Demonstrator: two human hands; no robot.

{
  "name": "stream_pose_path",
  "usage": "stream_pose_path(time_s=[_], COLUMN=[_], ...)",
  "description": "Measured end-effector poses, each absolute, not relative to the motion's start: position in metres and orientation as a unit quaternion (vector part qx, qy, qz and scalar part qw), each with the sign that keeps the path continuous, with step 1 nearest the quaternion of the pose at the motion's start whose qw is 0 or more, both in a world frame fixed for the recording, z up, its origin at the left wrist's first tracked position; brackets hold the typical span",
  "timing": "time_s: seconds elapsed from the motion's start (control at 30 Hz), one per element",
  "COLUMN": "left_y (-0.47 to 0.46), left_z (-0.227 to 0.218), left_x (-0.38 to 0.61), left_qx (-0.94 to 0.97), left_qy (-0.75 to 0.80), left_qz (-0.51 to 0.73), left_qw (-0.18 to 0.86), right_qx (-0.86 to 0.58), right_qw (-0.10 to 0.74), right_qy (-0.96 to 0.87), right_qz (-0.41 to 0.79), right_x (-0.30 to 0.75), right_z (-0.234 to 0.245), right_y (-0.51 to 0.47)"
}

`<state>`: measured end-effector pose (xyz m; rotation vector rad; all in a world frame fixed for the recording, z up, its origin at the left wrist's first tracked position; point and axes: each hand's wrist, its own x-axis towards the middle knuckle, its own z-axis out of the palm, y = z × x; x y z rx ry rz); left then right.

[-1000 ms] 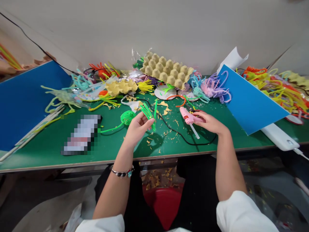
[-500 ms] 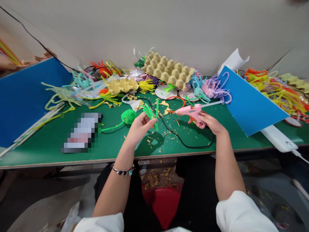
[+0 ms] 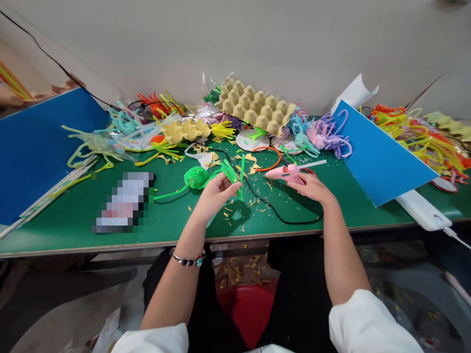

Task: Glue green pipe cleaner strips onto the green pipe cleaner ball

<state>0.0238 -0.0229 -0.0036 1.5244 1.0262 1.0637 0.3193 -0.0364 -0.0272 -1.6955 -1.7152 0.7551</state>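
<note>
Between its thumb and fingers, my left hand (image 3: 220, 190) pinches several green pipe cleaners (image 3: 231, 170), their ends fanning upward, one standing apart at the right. Beside it on the table lies a ball of green pipe cleaner (image 3: 196, 177) with a loose tail running left. My right hand (image 3: 311, 186) is wrapped round a pink hot glue gun (image 3: 289, 173). The gun's nozzle points left, toward my left hand but apart from it, and a clear glue stick (image 3: 312, 165) juts from its back. The fingers behind the gun are partly hidden.
Egg cartons (image 3: 257, 105) and heaps of coloured pipe cleaners line the back wall. Blue boards (image 3: 386, 152) stand at both sides. A phone (image 3: 123, 201) lies at left, a white power strip (image 3: 423, 211) at right. A black cord (image 3: 279, 215) crosses the green table (image 3: 169, 230) among yellow scraps.
My right hand has turned the glue gun and lowered it slightly toward the table, shifting a little left. My left hand has moved slightly right with the green pipe cleaners.
</note>
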Motion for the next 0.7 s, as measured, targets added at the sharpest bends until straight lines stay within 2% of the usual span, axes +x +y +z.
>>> stream_pose_path(time_s=[0.27, 0.47, 0.6, 0.7], left_y=[-0.024, -0.023, -0.022, -0.021], left_z=[-0.002, -0.002, -0.002, -0.003], left_x=[0.022, 0.020, 0.018, 0.017], left_qx=[0.618, 0.609, 0.613, 0.615], left_qy=[0.440, 0.437, 0.437, 0.435], left_qz=[0.434, 0.439, 0.438, 0.442], left_qw=[0.486, 0.495, 0.491, 0.487], right_qx=[-0.631, -0.579, -0.629, -0.643], right_qw=[0.286, 0.313, 0.379, 0.363], right_qy=[-0.675, -0.676, -0.639, -0.663], right_qz=[0.253, 0.332, 0.230, 0.127], right_x=[0.328, 0.365, 0.381, 0.374], right_z=[-0.029, -0.026, -0.018, -0.012], right_y=[-0.043, -0.042, -0.006, 0.030])
